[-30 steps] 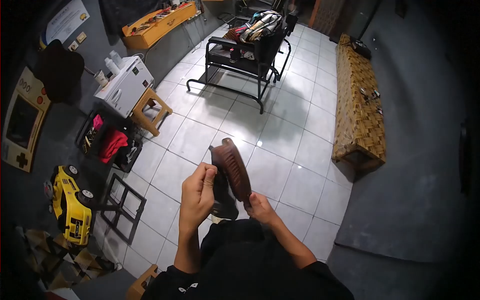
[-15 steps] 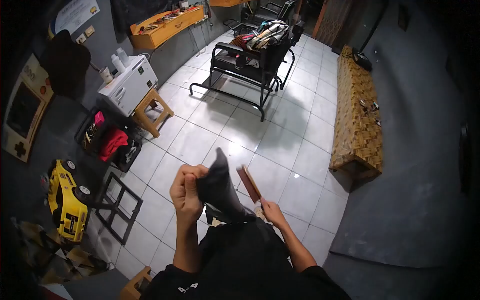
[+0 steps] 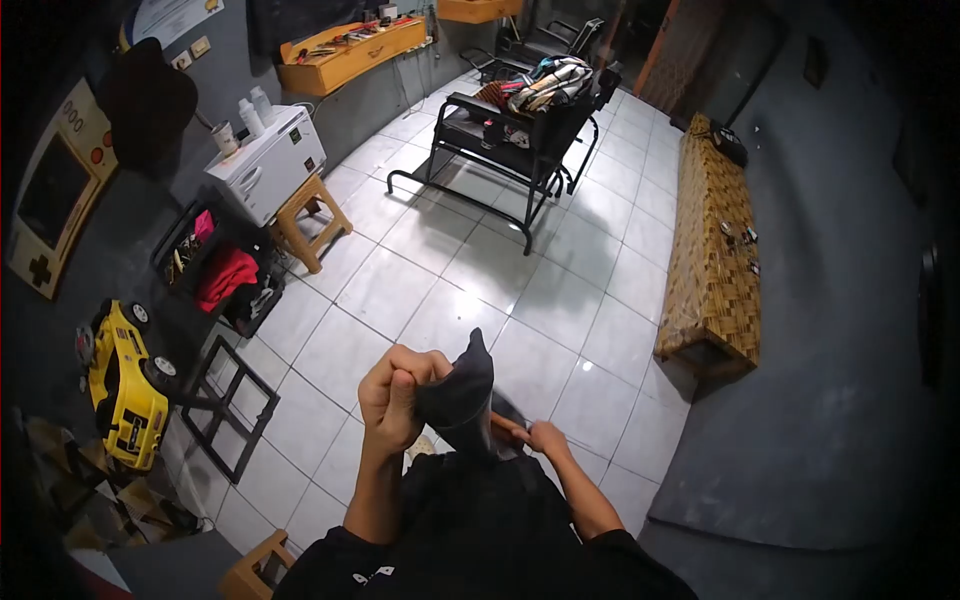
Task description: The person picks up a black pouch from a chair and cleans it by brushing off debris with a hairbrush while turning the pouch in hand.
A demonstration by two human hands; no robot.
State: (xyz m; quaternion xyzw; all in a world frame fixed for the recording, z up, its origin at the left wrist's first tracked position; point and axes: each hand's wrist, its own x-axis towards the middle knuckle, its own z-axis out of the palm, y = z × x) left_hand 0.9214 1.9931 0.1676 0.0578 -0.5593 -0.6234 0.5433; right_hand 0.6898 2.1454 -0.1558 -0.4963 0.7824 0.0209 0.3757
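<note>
My left hand [image 3: 392, 398] is closed on the upper edge of a dark grey cloth-like piece [image 3: 460, 400], holding it raised in front of my body. The piece rises to a point at the top and hangs down toward my lap. Just right of it, my right hand [image 3: 546, 438] is closed round the end of a brown, flat, narrow tool [image 3: 507, 427]. The tool's far part is hidden behind the dark piece or blurred, so its exact kind is unclear. I cannot tell whether tool and cloth touch.
A black metal-framed chair [image 3: 510, 150] bearing a bundle of striped cloth stands ahead. On the right is a woven bench [image 3: 712, 240]. A white cabinet [image 3: 270, 165] on a wooden stool [image 3: 312, 225], a black frame [image 3: 230, 410] and a yellow toy car [image 3: 130, 390] are left.
The brown tool, raised beside the cloth before, has swung down and left, partly behind it. The left hand and cloth have shifted slightly right and down in view. The camera view has also shifted.
</note>
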